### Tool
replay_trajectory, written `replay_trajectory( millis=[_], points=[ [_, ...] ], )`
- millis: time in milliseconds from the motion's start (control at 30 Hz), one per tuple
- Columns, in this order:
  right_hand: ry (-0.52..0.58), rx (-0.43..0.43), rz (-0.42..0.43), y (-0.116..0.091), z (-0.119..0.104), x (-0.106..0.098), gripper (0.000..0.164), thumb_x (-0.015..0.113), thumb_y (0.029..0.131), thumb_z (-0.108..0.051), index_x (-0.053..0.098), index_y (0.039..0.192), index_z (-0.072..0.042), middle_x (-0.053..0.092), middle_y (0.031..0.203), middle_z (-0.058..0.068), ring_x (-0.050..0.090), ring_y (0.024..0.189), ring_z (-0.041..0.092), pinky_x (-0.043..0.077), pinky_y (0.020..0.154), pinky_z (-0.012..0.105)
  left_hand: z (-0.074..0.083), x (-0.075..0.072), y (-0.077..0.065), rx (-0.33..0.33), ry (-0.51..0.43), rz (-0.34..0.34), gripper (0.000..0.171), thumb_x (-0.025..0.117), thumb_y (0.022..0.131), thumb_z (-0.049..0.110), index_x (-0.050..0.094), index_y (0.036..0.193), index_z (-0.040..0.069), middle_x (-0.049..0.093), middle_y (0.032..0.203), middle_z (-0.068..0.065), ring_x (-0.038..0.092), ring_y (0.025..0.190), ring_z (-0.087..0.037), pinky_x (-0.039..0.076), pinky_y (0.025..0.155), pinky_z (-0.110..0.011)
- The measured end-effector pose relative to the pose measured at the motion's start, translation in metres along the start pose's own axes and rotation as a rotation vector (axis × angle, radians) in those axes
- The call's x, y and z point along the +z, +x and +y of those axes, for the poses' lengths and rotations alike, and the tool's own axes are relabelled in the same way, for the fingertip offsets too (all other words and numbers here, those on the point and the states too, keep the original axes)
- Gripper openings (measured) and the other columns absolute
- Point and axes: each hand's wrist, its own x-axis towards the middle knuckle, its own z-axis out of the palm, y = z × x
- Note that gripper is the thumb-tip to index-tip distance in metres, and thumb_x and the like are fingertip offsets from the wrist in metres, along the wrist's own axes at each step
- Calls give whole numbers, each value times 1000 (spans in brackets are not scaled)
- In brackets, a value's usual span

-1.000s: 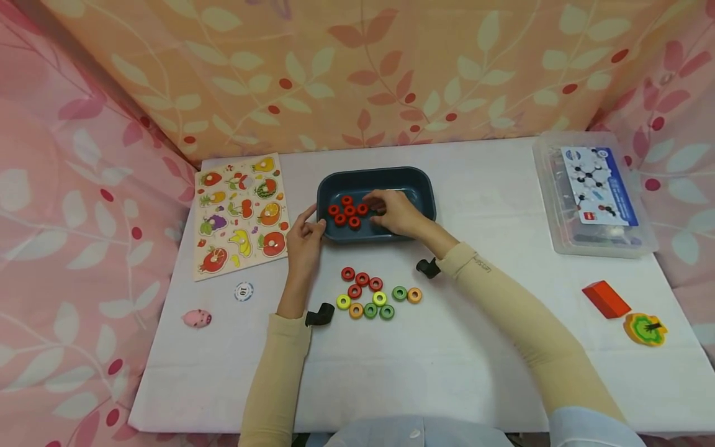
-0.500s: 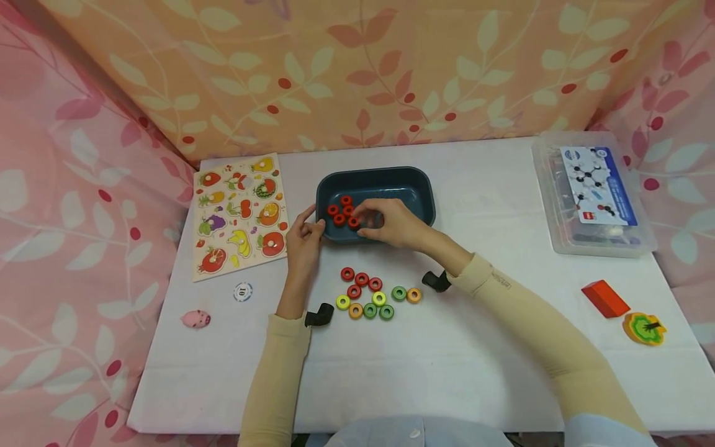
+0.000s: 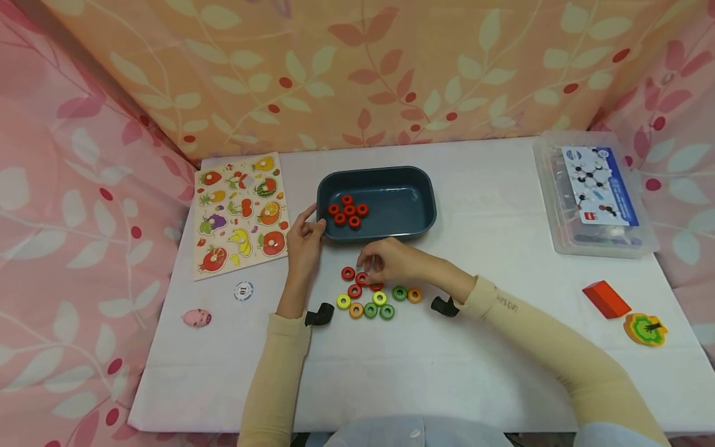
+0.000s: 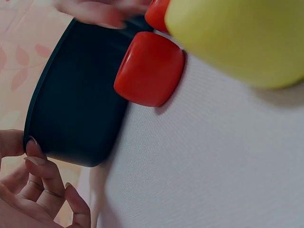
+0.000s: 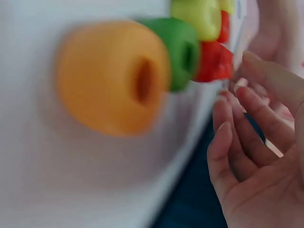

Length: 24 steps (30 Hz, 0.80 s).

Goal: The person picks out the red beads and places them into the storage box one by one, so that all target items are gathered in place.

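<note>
My left hand (image 3: pixel 305 248) pinches the left end of a dark blue rectangular tray (image 3: pixel 402 205), its thumb at the near left corner. Several red beads (image 3: pixel 354 226) with centre holes sit in the tray's left part. Nearer to me, my right hand (image 3: pixel 393 262) hovers over loose red beads (image 3: pixel 343 274), its fingers bent and thumb apart from the fingertips. In the right wrist view nothing shows between those fingers (image 5: pixel 223 147). One red bead is partly hidden under that hand. Yellow beads (image 3: pixel 338 302), green beads (image 3: pixel 365 312) and orange beads (image 3: pixel 410 297) lie close by.
A wooden fruit puzzle board (image 3: pixel 251 217) lies left of the tray. Below it are a round token marked 10 (image 3: pixel 243 291) and a pink pig head (image 3: pixel 197 318). On the right are a clear plastic case (image 3: pixel 592 239), a red block (image 3: pixel 606 299) and a tree-shaped piece (image 3: pixel 645 329).
From inside the tray, my right hand has moved back toward me, over the tray's near rim, to the loose red beads. My left hand has stayed at the tray's left end.
</note>
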Motion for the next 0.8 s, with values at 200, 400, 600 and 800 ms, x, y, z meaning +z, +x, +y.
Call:
replay_trajectory(
  millis=[200,400,600,800],
  points=[
    [-47,10,14,-3,11,15,33,83,83,-24,71,112,-14,66,101,-1,56,89,14,48,79,29,0,0,0,4,14,2,43,61,99,11,56,142,8,54,90,-36,51,76,-32,41,66,-20],
    [-73,13,52,-3,13,25,26,81,85,-25,72,108,-18,64,98,-5,58,90,11,49,81,29,0,1,0,0,22,15,42,61,100,11,56,141,7,55,91,-36,51,76,-32,41,65,-20],
    [-102,0,75,-3,12,28,25,81,85,-26,72,107,-18,64,99,-6,58,90,10,49,82,29,2,1,-1,3,25,12,42,60,100,11,56,142,6,55,94,-40,50,78,-39,41,65,-20],
    [-74,-16,95,-4,6,19,22,79,86,-22,71,106,-17,65,98,-6,58,87,14,49,77,27,3,2,-1,0,35,10,43,61,100,11,56,142,6,56,93,-38,50,78,-38,41,65,-20]
  ],
)
